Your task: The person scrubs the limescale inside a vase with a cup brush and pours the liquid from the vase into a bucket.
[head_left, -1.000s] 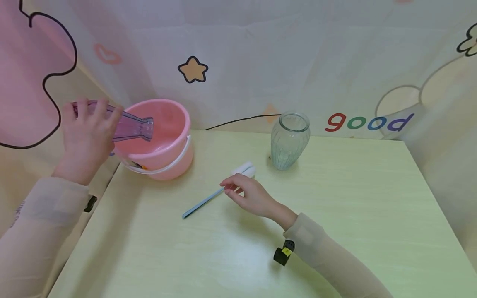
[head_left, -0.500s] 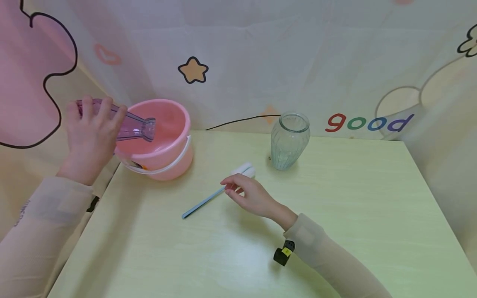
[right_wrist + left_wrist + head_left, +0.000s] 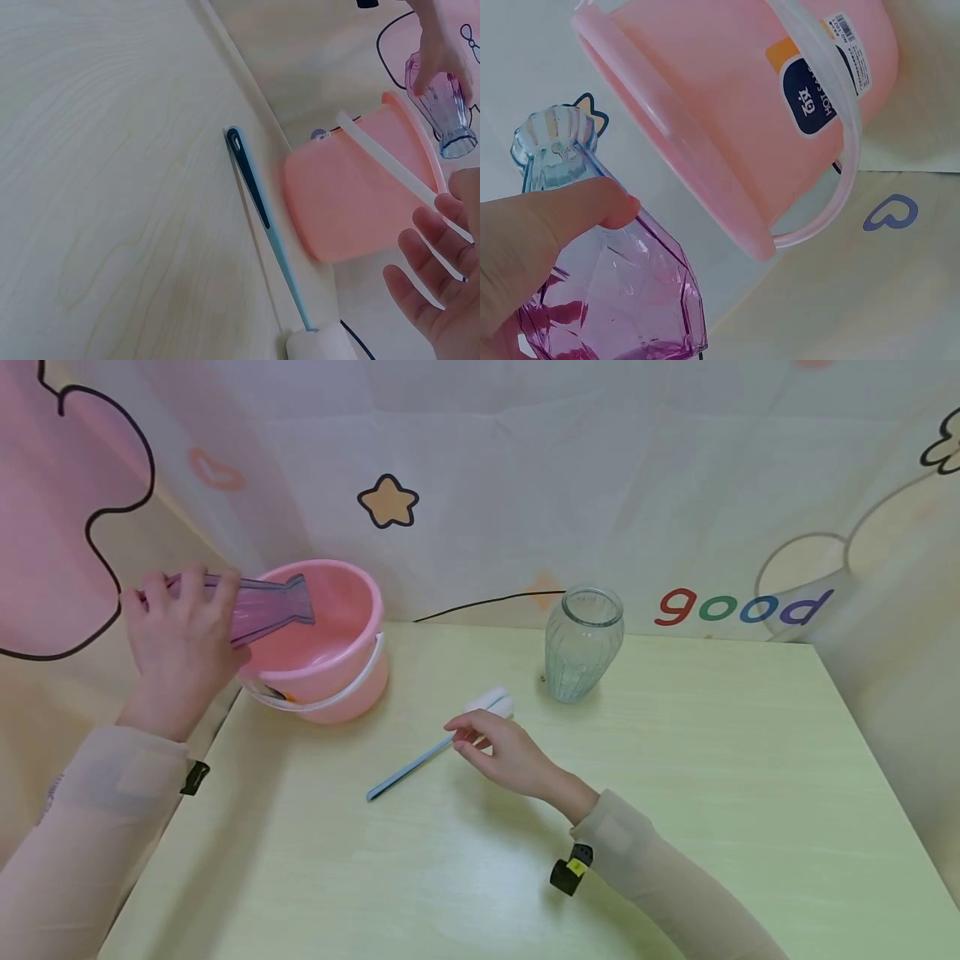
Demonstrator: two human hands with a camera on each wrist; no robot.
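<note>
My left hand [image 3: 178, 647] grips a faceted glass vase [image 3: 270, 608], purple at the base and bluish at its flared mouth. It lies nearly sideways, its mouth over the opening of a pink bucket [image 3: 341, 697]. In the left wrist view the thumb presses on the vase [image 3: 622, 270], and fingers show through the glass. Whether liquid is flowing cannot be made out. Above a blue-handled sponge brush [image 3: 408, 768] hovers my right hand [image 3: 502, 752], fingers loosely bent and holding nothing; it partly hides the brush near its white head [image 3: 504, 700].
A clear ribbed glass vase [image 3: 583, 652] stands upright at the back of the pale wooden table [image 3: 712, 793]. The bucket's white handle [image 3: 352, 689] hangs down its front. Behind the table is a printed cloth [image 3: 487, 510].
My left hand has shifted slightly and turned the purple vase, so its mouth points a little higher than before. My right hand, the brush and the bucket stay where they were.
</note>
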